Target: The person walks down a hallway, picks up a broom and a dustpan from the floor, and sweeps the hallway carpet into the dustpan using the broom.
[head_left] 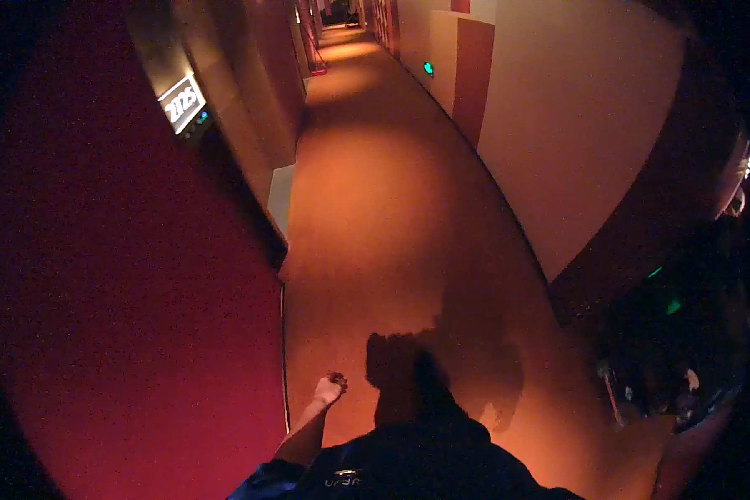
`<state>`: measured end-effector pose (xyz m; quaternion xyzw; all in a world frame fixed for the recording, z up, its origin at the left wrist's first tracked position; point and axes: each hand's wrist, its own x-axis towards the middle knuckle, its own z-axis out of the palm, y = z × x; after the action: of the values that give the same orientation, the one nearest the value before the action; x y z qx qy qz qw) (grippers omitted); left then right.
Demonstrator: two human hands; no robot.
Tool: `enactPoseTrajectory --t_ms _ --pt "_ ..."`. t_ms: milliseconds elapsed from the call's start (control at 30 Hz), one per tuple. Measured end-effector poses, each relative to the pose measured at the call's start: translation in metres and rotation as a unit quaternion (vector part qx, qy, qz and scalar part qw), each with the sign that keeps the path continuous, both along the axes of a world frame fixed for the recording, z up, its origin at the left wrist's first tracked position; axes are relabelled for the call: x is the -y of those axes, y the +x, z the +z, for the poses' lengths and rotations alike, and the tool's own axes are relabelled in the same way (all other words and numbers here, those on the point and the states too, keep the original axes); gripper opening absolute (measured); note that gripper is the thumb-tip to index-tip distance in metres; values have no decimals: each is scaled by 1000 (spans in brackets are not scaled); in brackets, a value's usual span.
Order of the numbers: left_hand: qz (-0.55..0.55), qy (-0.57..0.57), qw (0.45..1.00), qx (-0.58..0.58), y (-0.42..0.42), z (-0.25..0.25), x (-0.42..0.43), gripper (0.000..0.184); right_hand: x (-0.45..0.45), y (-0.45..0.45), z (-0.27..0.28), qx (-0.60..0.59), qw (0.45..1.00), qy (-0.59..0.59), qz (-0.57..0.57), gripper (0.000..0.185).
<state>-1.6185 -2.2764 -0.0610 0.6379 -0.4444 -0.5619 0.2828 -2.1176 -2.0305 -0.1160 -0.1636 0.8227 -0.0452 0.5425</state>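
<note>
Left hand (331,387) curled (contents unclear; right hand unseen) near red wall's edge (277,350); broad corridor floor (367,192) ahead.

The corridor floor (367,192) is matt-finished, bordered left by a matt red wall (133,325), right by a smooth pale wall (571,125), and overlapped at its near end by a cloth shirt (425,467).

This is a hotel-like corridor (367,183) with a lit number sign (182,103).
</note>
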Motion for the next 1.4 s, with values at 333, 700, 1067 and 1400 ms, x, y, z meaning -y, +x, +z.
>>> enactPoseTrajectory --t_ms 333,700,1067,1400 --pt "113 239 962 64 17 24 169 16 555 -90 -20 2 934 -355 48 28" --pt "19 255 963 80 -3 -41 566 15 892 -40 21 -80 910 -224 338 23" --pt "64 51 996 31 -43 -9 1072 17 1059 -99 -25 -26 995 56 74 21" --pt "25 162 983 85 -35 31 1258 14 1624 -112 -22 -138 853 -292 410 14"
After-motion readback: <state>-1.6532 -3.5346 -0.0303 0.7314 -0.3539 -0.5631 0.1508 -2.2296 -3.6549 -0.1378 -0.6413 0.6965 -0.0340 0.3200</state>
